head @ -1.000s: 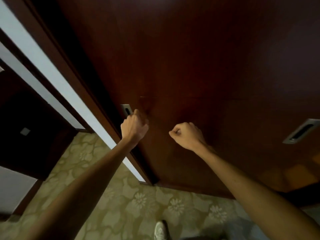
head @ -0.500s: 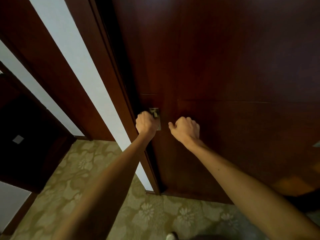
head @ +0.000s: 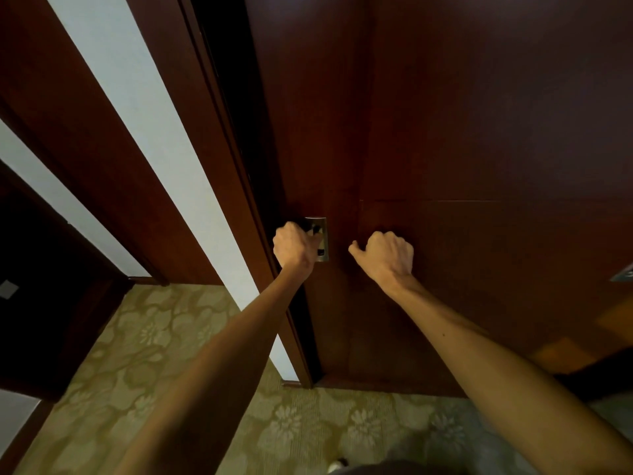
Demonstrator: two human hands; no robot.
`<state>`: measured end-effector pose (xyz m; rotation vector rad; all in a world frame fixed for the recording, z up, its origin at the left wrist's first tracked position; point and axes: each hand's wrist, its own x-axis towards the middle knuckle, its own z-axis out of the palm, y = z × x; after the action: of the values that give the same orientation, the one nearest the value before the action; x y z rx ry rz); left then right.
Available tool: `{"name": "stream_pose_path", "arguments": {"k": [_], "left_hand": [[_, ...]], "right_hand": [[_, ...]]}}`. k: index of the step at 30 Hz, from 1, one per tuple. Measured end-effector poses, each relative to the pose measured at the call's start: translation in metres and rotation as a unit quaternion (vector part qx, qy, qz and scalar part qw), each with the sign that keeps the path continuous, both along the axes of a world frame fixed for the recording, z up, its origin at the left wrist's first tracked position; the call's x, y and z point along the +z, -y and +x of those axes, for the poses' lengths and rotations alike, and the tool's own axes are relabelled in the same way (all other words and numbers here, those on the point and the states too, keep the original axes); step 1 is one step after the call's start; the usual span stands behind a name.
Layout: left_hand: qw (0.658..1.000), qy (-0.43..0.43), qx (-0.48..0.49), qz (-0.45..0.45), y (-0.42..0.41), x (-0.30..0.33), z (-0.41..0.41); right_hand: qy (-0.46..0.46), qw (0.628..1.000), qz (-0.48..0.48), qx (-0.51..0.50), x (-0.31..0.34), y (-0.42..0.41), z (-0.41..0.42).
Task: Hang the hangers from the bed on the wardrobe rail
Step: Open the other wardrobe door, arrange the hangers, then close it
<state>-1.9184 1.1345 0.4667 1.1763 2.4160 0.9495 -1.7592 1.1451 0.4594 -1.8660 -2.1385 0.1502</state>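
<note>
No hangers, bed or rail showing here, so I can't tell where they are. The left hand (head: 295, 247) is curling its fingers into the recessed metal pull (head: 320, 238) on the dark wardrobe door (head: 445, 132), and the right hand (head: 388, 257) is sitting in a loose empty fist against the panel just beside it. My guess: that big sliding door is feeling heavy and stiff, and the pull is the 1 proper place to grab.

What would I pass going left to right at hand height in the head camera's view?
Dark doorway → white wall strip → left hand → metal recessed handle → right hand → wardrobe door → second recessed handle.
</note>
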Motion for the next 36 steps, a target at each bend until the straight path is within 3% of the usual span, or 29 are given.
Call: {"name": "stream_pose_path", "arguments": {"k": [16,36], "left_hand": [[0.99,-0.048,-0.135,-0.012,-0.024,-0.003,0.073],[0.984,-0.066,-0.164,-0.033,-0.045,0.0,0.215]], "right_hand": [[-0.02,0.998,0.001,-0.062,-0.01,-0.007,0.074],[0.01,0.997,0.006,-0.077,-0.01,-0.025,0.221]]}}
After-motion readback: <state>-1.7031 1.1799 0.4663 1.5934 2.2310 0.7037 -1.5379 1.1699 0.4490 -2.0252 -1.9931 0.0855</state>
